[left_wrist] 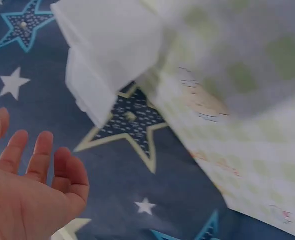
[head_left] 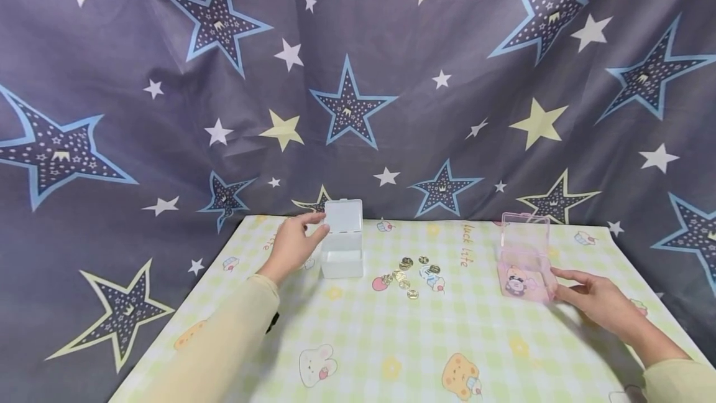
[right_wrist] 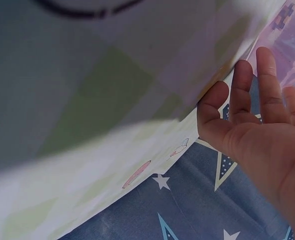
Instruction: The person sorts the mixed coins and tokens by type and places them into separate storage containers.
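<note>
Opening seemed done; relaxed left hand (head_left: 293,247) and right hand (head_left: 604,307) flanked white plastic box (head_left: 343,268), clear pink box (head_left: 523,281) toward worktop's (head_left: 386,331) far edge; gold coins (head_left: 399,275) likely needed pinching.

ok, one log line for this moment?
left hand: at white box, open | right hand: at pink box, open | coins: loose on table, between boxes

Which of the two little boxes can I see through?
The pink box by the right hand: the starry backdrop shows through its raised lid. The white box by the left hand has a solid-looking white lid.
</note>
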`<state>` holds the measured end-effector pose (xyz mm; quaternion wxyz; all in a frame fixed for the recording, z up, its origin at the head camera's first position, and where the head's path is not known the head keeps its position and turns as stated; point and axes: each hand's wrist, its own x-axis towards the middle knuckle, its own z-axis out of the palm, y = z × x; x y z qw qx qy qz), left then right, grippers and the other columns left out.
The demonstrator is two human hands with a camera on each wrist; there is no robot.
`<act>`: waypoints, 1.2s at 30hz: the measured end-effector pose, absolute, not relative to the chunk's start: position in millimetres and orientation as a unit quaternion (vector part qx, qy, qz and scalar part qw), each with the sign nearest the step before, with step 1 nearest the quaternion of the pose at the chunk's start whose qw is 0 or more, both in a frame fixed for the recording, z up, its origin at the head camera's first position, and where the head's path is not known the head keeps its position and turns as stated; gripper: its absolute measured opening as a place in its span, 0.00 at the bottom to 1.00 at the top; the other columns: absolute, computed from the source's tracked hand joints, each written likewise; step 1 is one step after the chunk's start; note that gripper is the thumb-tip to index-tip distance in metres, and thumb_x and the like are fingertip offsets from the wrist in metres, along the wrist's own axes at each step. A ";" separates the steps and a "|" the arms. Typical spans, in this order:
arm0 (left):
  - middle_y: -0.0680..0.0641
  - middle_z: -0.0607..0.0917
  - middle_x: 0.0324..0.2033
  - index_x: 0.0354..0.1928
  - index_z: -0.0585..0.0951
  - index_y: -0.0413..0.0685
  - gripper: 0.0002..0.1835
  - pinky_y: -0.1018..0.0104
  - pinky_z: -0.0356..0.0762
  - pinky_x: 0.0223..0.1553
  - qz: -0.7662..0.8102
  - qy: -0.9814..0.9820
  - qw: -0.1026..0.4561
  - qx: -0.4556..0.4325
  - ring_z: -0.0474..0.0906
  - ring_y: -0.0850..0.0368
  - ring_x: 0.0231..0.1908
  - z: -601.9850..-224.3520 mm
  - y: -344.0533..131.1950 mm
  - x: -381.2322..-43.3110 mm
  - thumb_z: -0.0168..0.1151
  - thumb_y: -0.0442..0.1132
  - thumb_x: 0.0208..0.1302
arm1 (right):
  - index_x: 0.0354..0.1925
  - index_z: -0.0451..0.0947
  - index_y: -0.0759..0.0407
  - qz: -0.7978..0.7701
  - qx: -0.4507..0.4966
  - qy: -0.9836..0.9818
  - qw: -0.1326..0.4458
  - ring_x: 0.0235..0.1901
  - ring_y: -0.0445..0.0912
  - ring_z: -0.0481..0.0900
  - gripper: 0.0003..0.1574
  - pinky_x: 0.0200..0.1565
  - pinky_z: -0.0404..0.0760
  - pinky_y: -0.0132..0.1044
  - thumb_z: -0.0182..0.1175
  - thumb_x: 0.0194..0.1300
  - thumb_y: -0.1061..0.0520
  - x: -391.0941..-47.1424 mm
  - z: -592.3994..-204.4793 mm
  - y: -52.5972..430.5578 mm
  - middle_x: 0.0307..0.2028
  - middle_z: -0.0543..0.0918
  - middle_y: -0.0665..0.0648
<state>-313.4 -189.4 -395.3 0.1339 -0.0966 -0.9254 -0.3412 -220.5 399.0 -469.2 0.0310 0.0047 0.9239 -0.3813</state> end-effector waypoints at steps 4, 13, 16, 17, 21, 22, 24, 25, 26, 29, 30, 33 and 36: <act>0.38 0.88 0.61 0.68 0.84 0.50 0.23 0.40 0.79 0.61 -0.328 -0.932 0.120 -0.094 0.84 0.33 0.59 -408.7 -201.0 -308.4 0.67 0.48 0.76 | 0.78 0.65 0.67 -0.382 0.014 0.923 0.035 0.27 0.38 0.71 0.44 0.29 0.71 0.38 0.63 0.79 0.42 -219.0 -468.7 399.2 0.43 0.94 0.58; 0.38 0.88 0.62 0.69 0.83 0.50 0.25 0.42 0.79 0.59 -0.298 -0.940 0.126 -0.113 0.83 0.39 0.51 -436.9 -201.6 -295.3 0.71 0.47 0.73 | 0.77 0.67 0.68 -0.374 0.015 0.927 0.033 0.31 0.36 0.74 0.44 0.32 0.71 0.35 0.63 0.79 0.41 -213.9 -473.0 403.8 0.42 0.95 0.57; 0.42 0.88 0.61 0.65 0.86 0.52 0.24 0.43 0.77 0.60 -0.285 -0.940 0.136 -0.128 0.79 0.42 0.56 -440.3 -193.0 -286.6 0.73 0.48 0.71 | 0.77 0.67 0.67 -0.370 0.014 0.928 0.031 0.32 0.35 0.76 0.44 0.33 0.72 0.34 0.63 0.79 0.41 -213.3 -473.7 402.7 0.42 0.94 0.57; 0.42 0.88 0.61 0.64 0.86 0.53 0.23 0.44 0.77 0.60 -0.284 -0.939 0.139 -0.134 0.78 0.42 0.58 -441.3 -189.2 -283.5 0.74 0.48 0.70 | 0.77 0.67 0.66 -0.370 0.014 0.928 0.032 0.32 0.35 0.76 0.44 0.34 0.72 0.33 0.63 0.79 0.41 -213.7 -473.8 402.1 0.42 0.94 0.57; 0.44 0.88 0.59 0.60 0.89 0.53 0.20 0.44 0.76 0.62 -0.277 -0.936 0.142 -0.164 0.78 0.43 0.59 -444.3 -169.7 -271.8 0.75 0.47 0.69 | 0.78 0.67 0.66 -0.371 0.010 0.928 0.036 0.33 0.36 0.78 0.44 0.34 0.73 0.34 0.63 0.79 0.41 -217.2 -473.1 399.5 0.44 0.94 0.58; 0.44 0.88 0.59 0.59 0.89 0.52 0.19 0.44 0.76 0.63 -0.273 -0.935 0.146 -0.174 0.78 0.43 0.59 -444.8 -163.4 -269.8 0.75 0.46 0.68 | 0.78 0.67 0.66 -0.368 0.011 0.929 0.035 0.34 0.36 0.78 0.44 0.34 0.73 0.33 0.63 0.79 0.41 -218.2 -472.9 398.8 0.44 0.94 0.58; 0.44 0.88 0.58 0.59 0.90 0.52 0.19 0.43 0.75 0.65 -0.267 -0.933 0.147 -0.192 0.78 0.43 0.60 -446.0 -149.6 -267.3 0.75 0.46 0.68 | 0.77 0.67 0.66 -0.362 0.009 0.932 0.032 0.34 0.36 0.79 0.43 0.35 0.73 0.32 0.63 0.79 0.41 -219.7 -472.0 397.9 0.44 0.94 0.58; 0.44 0.87 0.58 0.59 0.90 0.52 0.19 0.43 0.75 0.65 -0.264 -0.932 0.145 -0.200 0.78 0.43 0.61 -445.9 -141.8 -266.7 0.75 0.47 0.68 | 0.77 0.68 0.66 -0.362 0.009 0.932 0.030 0.34 0.36 0.79 0.43 0.35 0.73 0.32 0.63 0.79 0.42 -220.1 -471.7 397.4 0.43 0.94 0.57; 0.44 0.87 0.58 0.59 0.89 0.53 0.19 0.43 0.74 0.66 -0.263 -0.932 0.140 -0.207 0.78 0.43 0.61 -446.2 -133.4 -267.0 0.75 0.47 0.69 | 0.77 0.68 0.66 -0.360 0.009 0.933 0.029 0.34 0.36 0.79 0.42 0.35 0.73 0.33 0.63 0.79 0.42 -220.4 -471.0 397.3 0.43 0.94 0.58; 0.44 0.87 0.59 0.60 0.89 0.53 0.20 0.45 0.73 0.68 -0.258 -0.931 0.122 -0.230 0.77 0.44 0.61 -448.5 -105.5 -272.1 0.74 0.49 0.69 | 0.78 0.67 0.65 -0.358 0.008 0.933 0.027 0.34 0.36 0.79 0.42 0.33 0.73 0.34 0.63 0.80 0.43 -220.7 -468.8 398.0 0.44 0.94 0.58; 0.45 0.87 0.58 0.60 0.89 0.54 0.20 0.46 0.72 0.68 -0.250 -0.932 0.116 -0.236 0.77 0.45 0.61 -450.0 -95.7 -274.8 0.74 0.50 0.69 | 0.78 0.67 0.65 -0.359 0.009 0.933 0.029 0.33 0.37 0.78 0.42 0.33 0.73 0.35 0.62 0.80 0.42 -220.8 -468.0 398.4 0.44 0.94 0.59; 0.47 0.88 0.57 0.61 0.89 0.55 0.21 0.51 0.72 0.65 -0.221 -0.937 0.099 -0.252 0.76 0.48 0.57 -455.9 -65.6 -283.6 0.73 0.53 0.69 | 0.78 0.66 0.65 -0.360 0.016 0.932 0.033 0.31 0.39 0.77 0.44 0.32 0.72 0.36 0.62 0.79 0.40 -220.7 -466.3 399.2 0.45 0.94 0.58; 0.49 0.87 0.55 0.61 0.89 0.59 0.22 0.55 0.71 0.60 -0.184 -0.947 0.083 -0.250 0.74 0.51 0.54 -463.0 -38.5 -290.5 0.72 0.57 0.69 | 0.79 0.66 0.65 -0.364 0.019 0.930 0.037 0.30 0.40 0.76 0.45 0.32 0.71 0.37 0.63 0.79 0.40 -220.5 -465.6 398.0 0.45 0.94 0.59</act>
